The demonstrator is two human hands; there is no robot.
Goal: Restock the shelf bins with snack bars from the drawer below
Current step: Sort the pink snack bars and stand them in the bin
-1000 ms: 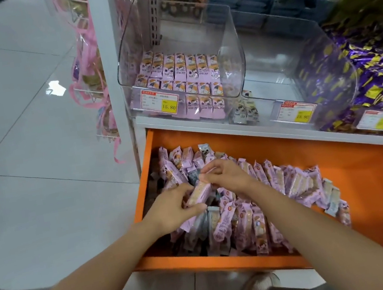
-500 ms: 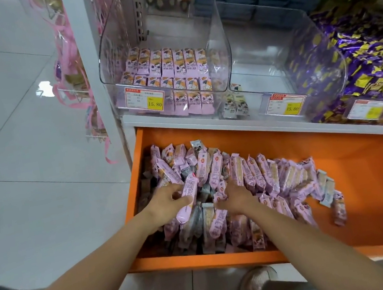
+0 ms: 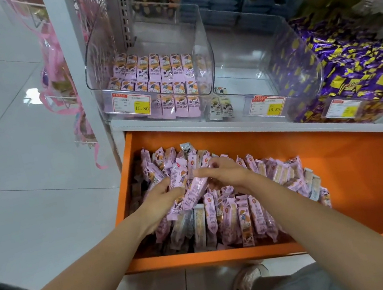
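We class this as a shop: clear bins (image 3: 202, 49) on a shelf (image 3: 164, 124) carry price tags (image 3: 132, 103) and hold wrapped snacks (image 3: 156, 74), above a drawer (image 3: 341, 170) of the same.

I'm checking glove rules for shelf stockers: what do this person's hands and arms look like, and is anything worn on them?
The left hand and right hand are bare: no gloves, and no ring, watch or wristband shows. The forearms are bare too, with no sleeve in view down to the frame's edge.

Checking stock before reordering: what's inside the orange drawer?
The orange drawer holds a heap of pink snack bars, with darker packets along its left edge. The left hand, the right hand and the heap hide whatever lies beneath.
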